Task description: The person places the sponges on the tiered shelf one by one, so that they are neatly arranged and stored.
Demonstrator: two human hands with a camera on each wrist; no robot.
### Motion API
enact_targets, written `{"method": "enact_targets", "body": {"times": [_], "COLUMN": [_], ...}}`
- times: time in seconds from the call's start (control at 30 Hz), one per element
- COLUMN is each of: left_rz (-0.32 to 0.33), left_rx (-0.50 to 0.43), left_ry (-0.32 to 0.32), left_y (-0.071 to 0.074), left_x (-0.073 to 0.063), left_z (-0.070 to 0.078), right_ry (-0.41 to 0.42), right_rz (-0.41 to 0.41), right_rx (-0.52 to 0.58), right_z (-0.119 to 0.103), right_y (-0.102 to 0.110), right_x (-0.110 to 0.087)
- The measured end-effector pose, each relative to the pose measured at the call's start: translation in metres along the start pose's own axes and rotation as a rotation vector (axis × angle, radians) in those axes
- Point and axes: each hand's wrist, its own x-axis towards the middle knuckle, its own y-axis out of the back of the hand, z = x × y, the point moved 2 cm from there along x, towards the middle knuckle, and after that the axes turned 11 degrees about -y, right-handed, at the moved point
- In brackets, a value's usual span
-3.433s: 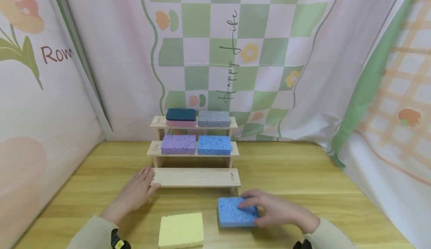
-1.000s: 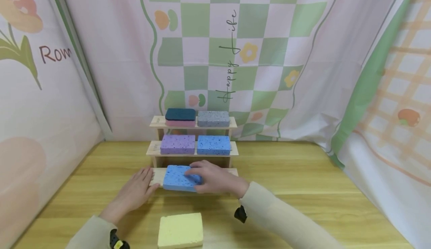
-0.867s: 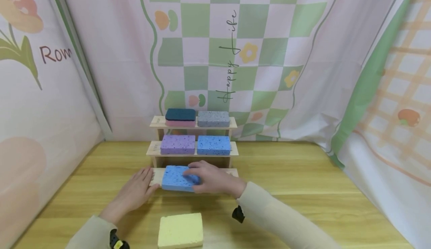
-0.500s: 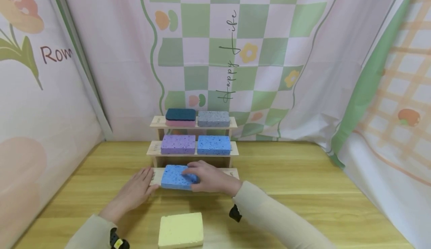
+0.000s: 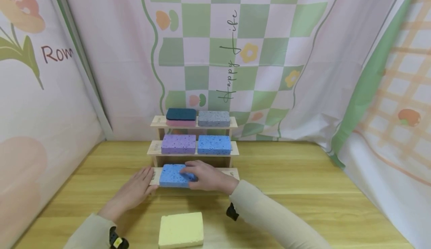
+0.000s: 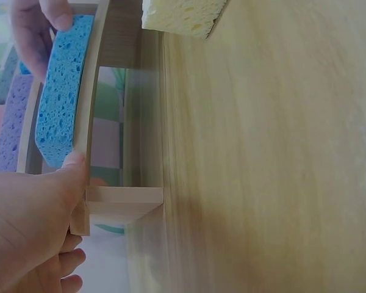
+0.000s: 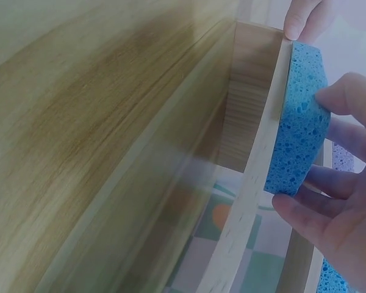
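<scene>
My right hand (image 5: 207, 177) grips a blue speckled sponge (image 5: 173, 176) at its right side, fingers over the top and thumb at the front. The sponge lies over the left part of the lowest step of a three-step wooden stand (image 5: 156, 177). My left hand (image 5: 134, 189) holds the left end of that step. In the left wrist view, the left thumb (image 6: 73, 165) is at the step's front edge, right by the sponge's corner, with the other fingers curled beyond the board's end. The right wrist view shows the right thumb and fingertips on opposite sides of the sponge (image 7: 302, 122).
A purple sponge (image 5: 178, 144) and another blue sponge (image 5: 214, 144) sit on the middle step. On the top step are a pink sponge with a dark green pad (image 5: 181, 117) and a grey sponge (image 5: 213, 118). A yellow sponge (image 5: 181, 230) lies on the table in front.
The right hand has carried the blue sponge from the table at the front right up to the lowest step, then a little further left along it. The left hand has stayed at the stand.
</scene>
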Motion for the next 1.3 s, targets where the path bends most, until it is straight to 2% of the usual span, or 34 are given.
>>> {"method": "enact_targets", "body": {"times": [0.83,1.2,1.3], "left_rz": [0.018,-0.003,0.004], "left_rx": [0.016,-0.003,-0.003], "left_ry": [0.001,0.020,0.019], "left_y": [-0.002,0.000,0.000], "left_x": [0.001,0.000,0.000], "left_z": [-0.001,0.001,0.001], "right_ry": [0.031,0.110,0.116], "right_rz": [0.024,0.086,0.077], "right_rx": [-0.018,0.050,0.099], "right_z": [-0.001,-0.008,-0.010], "right_y": [0.000,0.011,0.015], "right_x": [-0.003,-0.018,-0.025]}}
